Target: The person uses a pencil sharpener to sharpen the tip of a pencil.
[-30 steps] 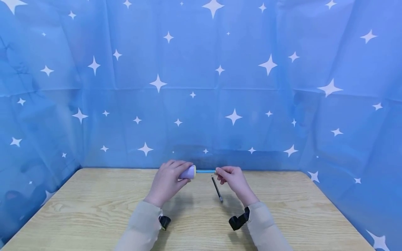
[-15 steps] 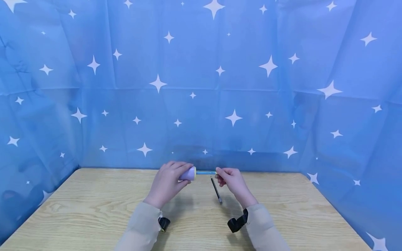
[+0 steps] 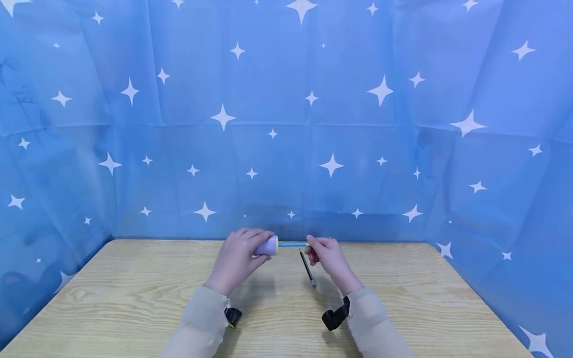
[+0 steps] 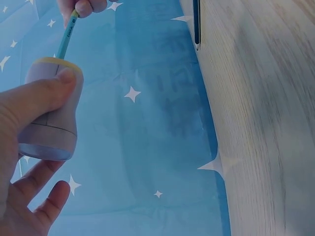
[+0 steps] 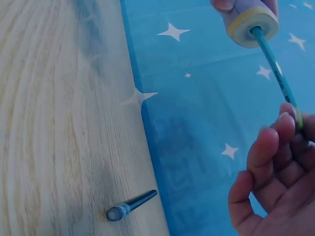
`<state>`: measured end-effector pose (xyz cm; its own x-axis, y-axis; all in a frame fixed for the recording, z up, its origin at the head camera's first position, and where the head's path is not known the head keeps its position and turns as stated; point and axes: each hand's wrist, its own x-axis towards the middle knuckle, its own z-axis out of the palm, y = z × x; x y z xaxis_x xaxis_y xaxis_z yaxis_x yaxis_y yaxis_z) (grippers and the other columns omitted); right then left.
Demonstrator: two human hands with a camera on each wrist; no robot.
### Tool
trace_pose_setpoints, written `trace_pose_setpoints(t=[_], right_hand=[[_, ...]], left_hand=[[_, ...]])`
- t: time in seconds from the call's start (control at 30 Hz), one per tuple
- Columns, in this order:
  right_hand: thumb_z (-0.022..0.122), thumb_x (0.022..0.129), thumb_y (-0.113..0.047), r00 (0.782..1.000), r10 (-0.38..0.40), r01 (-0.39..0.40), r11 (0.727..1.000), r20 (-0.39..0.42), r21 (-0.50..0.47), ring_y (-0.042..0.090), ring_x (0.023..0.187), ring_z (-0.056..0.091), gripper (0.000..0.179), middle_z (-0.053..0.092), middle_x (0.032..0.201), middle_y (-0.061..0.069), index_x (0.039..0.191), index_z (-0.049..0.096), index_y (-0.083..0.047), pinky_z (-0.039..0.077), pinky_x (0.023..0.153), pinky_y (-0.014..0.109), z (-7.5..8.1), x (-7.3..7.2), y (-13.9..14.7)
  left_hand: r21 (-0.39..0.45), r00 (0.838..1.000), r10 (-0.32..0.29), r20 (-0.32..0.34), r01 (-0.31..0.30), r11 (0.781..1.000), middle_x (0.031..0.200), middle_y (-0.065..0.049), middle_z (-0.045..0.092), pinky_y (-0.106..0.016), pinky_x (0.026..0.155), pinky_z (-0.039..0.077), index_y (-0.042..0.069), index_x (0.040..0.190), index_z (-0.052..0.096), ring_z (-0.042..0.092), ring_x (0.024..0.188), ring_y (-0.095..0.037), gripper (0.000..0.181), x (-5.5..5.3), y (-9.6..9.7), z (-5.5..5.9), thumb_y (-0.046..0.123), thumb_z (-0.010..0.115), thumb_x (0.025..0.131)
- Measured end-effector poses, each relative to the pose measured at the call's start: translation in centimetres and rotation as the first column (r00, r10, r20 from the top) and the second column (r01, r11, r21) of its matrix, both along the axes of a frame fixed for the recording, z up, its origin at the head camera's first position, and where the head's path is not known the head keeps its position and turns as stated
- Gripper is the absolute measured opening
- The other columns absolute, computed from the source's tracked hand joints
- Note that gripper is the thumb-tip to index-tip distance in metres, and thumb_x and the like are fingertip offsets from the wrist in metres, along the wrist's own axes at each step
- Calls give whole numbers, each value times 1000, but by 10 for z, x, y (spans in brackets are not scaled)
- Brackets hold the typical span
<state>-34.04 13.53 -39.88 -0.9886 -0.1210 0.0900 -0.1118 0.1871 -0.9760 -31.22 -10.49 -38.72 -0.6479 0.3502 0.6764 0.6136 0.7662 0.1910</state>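
My left hand [image 3: 237, 259] grips a lilac pencil sharpener [image 3: 267, 246] with a yellow rim, held on its side above the table's far part. A light blue pencil [image 3: 292, 244] sticks out of the hole in the sharpener's end face [image 5: 244, 35]; its tip is hidden inside. With thumb and fingertips my right hand [image 3: 332, 259] pinches the pencil's yellow-green back end [image 5: 299, 119]. In the left wrist view, the thumb lies along the sharpener's side while two fingers stand off below its base.
A dark pencil [image 3: 307, 268] with a grey eraser end lies on the wooden table [image 3: 134, 298], just below and between the hands. Behind the table's far edge hangs a blue cloth [image 3: 268, 149] with white stars. Black wrist cameras sit at both sleeves.
Both hands keep their grip and nearly the same place. The pencil's printed marking, visible in the head view half a second ago, no longer shows there. The head view has shifted slightly.
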Motion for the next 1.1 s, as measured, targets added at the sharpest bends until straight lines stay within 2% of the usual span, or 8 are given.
trace_pose_setpoints(t=[0.1,0.13,0.37,0.5,0.63,0.9,1.1], right_hand=[[51,102,-27,1000,1,-1,1000,-27,-2,20,60,54,38,61,74,14,87,67,4,49,69,36,-1,1,0],[51,102,-28,999,0,-1,1000,-39,-5,20,60,54,38,61,75,14,90,68,4,49,68,34,-5,-2,0],[53,101,-20,993,15,-13,1000,-118,17,26,66,56,28,65,85,19,108,71,1,50,74,45,-3,0,-2],[62,96,-19,989,30,-24,999,-142,43,25,69,58,22,66,87,15,109,72,-4,50,70,41,0,2,-3],[67,92,-16,987,49,-37,996,-152,85,25,70,59,21,64,83,9,110,72,-5,47,66,35,0,2,-2],[62,95,-12,982,108,-82,983,-155,163,24,68,57,24,64,78,2,113,68,2,46,67,35,-1,-1,3],[59,97,-13,980,128,-104,982,-152,154,34,72,58,23,63,76,10,109,68,5,46,69,34,0,-3,2]], left_hand=[[10,1000,-1,4,1,1000,114,3,68,-41,88,45,18,122,69,60,104,-20,52,0,1,1,21,86,72],[10,1000,2,8,-2,1000,114,3,68,-41,87,45,18,122,69,60,104,-20,52,1,0,1,21,86,73],[20,1000,16,15,-16,1000,114,4,68,-39,84,45,20,122,69,60,104,-19,52,0,-1,0,23,86,73],[27,1000,19,11,-20,999,114,5,68,-38,82,44,20,122,69,60,104,-18,52,-1,-2,0,24,86,73],[35,1000,16,7,-17,999,113,5,68,-38,81,43,21,121,70,60,104,-18,51,-1,-2,-1,23,86,73],[26,1000,-16,-7,16,1000,113,5,68,-40,84,45,20,121,70,59,104,-18,51,-1,1,0,21,86,73],[27,1000,-17,-21,18,999,113,4,69,-40,86,45,18,120,70,59,104,-19,51,1,2,1,19,87,72]])
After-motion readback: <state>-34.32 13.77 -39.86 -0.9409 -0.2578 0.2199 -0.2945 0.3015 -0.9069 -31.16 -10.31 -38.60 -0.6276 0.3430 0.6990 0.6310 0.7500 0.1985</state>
